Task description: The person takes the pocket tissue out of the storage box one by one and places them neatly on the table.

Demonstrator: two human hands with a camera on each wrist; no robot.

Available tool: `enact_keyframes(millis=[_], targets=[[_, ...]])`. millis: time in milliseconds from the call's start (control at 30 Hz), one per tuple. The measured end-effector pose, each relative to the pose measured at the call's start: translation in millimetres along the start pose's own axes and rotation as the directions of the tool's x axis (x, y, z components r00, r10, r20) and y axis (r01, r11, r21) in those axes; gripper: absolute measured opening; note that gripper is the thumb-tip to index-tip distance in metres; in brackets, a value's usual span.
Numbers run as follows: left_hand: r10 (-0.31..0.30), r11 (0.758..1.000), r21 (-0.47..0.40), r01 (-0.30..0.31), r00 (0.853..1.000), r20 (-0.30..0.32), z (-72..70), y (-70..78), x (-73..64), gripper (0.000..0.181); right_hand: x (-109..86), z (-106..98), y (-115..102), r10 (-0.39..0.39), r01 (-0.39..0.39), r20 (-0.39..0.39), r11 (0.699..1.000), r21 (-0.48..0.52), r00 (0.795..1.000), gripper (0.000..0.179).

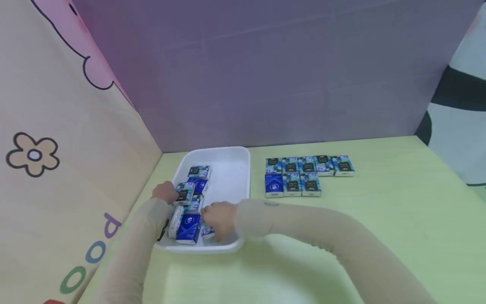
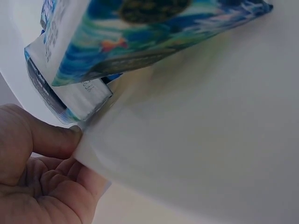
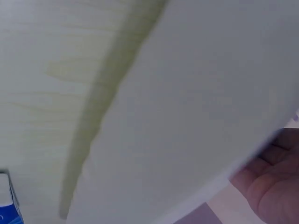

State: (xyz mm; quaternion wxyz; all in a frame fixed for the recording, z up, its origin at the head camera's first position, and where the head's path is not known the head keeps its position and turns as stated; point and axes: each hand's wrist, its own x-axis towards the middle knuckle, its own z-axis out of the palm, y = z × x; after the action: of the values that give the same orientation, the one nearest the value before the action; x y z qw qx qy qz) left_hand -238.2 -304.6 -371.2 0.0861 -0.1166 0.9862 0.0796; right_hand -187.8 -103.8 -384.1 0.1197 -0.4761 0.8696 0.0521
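Note:
A white plastic tray [image 1: 228, 173] holds several small tissue packs, some floral, some plain blue. My left hand [image 1: 165, 192] is at its left edge, right beside a floral tissue pack [image 1: 184, 193]. In the left wrist view, the thumb and curled fingers of that hand [image 2: 51, 163] pinch the tray's rim [image 2: 107, 163]. My right hand [image 1: 221, 217] reaches over the tray's right side, down onto another floral tissue pack [image 1: 207, 229], which it partly covers. Its palm [image 3: 275, 182] shows past the tray wall in the right wrist view; the fingertips are hidden, so I cannot tell their hold.
On the green table [image 1: 387, 202], right of the tray, several floral packs [image 1: 306, 164] and a blue pack [image 1: 274, 185] lie in two rows. A purple-grey partition [image 1: 265, 84] rises behind, and a printed cloth wall [image 1: 76, 169] stands close on the left.

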Motion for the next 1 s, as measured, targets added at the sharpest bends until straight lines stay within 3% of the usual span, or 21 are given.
enact_keyframes(millis=[233,567,1000], targets=[[0.011,1.0,0.004,-0.011,1.0,0.0,-2.8,2.2,-1.3,0.026,-16.4,-23,14,0.02,-0.02,0.003,0.999,0.046,1.0,0.091],[0.004,1.0,0.004,-0.004,1.0,0.006,-5.3,6.9,-6.8,0.028,-61.6,-42,35,0.072,-0.07,-0.015,0.992,0.101,0.997,0.089],[0.014,1.0,-0.013,-0.014,1.0,-0.005,-5.4,2.9,-9.4,0.026,-116.5,-47,81,0.152,-0.138,-0.064,0.972,0.188,0.986,0.092]])
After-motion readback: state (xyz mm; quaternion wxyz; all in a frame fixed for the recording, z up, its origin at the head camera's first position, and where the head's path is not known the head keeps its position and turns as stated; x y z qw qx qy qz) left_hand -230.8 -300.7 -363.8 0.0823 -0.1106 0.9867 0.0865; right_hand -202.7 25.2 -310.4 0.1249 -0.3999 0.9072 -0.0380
